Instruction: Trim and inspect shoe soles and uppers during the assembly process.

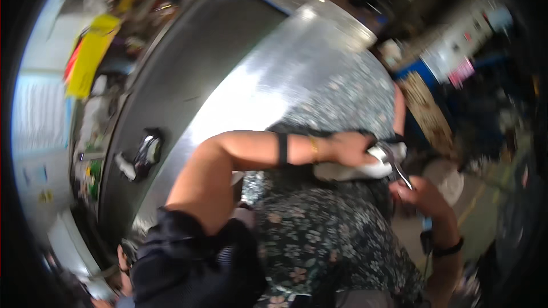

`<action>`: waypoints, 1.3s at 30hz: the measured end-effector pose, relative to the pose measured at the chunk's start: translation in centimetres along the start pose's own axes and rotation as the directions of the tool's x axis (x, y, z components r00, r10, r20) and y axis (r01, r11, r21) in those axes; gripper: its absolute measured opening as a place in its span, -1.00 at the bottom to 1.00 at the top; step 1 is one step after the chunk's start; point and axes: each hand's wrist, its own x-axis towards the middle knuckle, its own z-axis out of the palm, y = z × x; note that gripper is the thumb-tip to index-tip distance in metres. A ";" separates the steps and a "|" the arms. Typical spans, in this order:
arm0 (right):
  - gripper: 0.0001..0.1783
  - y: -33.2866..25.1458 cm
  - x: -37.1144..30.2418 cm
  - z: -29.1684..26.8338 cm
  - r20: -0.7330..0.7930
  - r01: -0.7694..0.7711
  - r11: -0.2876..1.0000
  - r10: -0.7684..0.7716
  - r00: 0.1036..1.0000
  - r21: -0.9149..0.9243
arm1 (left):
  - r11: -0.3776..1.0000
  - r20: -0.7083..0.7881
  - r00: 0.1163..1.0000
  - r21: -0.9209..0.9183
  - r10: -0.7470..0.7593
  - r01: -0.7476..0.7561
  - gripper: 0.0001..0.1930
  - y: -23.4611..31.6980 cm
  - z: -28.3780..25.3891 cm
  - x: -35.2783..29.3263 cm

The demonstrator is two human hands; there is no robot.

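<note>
My left hand (349, 148) reaches across the front of my body, its fingers closed on a white shoe (353, 171). The shoe lies sideways above my dark floral clothing, its far end by the right hand. My right hand (415, 191) is closed round a shiny, curved metal tool (402, 175), whose upper end touches or overlaps the shoe's end. Motion blur hides the exact kind of tool. A black and white shoe (149, 147) rests to the left on the dark belt (188, 63), out of reach of both hands.
A shiny metal table (245, 100) stands in front of me, beside the belt. Cluttered shelves with a yellow piece (96, 54) line the left. Another person's hand (123, 259) shows at the lower left. A pale round object (445, 181) stands right of my hands.
</note>
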 end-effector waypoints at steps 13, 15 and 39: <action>-0.67 8.4 3.9 -3.1 0.022 0.417 0.640 -0.529 0.848 -0.646 | 0.949 -0.275 0.914 0.185 0.300 -0.255 -0.32 0.8 2.4 0.1; -0.73 9.9 4.9 -3.4 0.011 0.457 0.558 -0.625 0.780 -0.693 | 0.969 -0.241 0.938 0.084 0.247 -0.234 -0.33 1.0 2.3 0.6; -0.67 3.9 -1.4 3.8 -0.560 0.204 0.931 -0.347 0.753 -0.304 | 0.962 -0.015 0.999 0.272 0.043 -0.037 0.01 2.2 1.2 2.5</action>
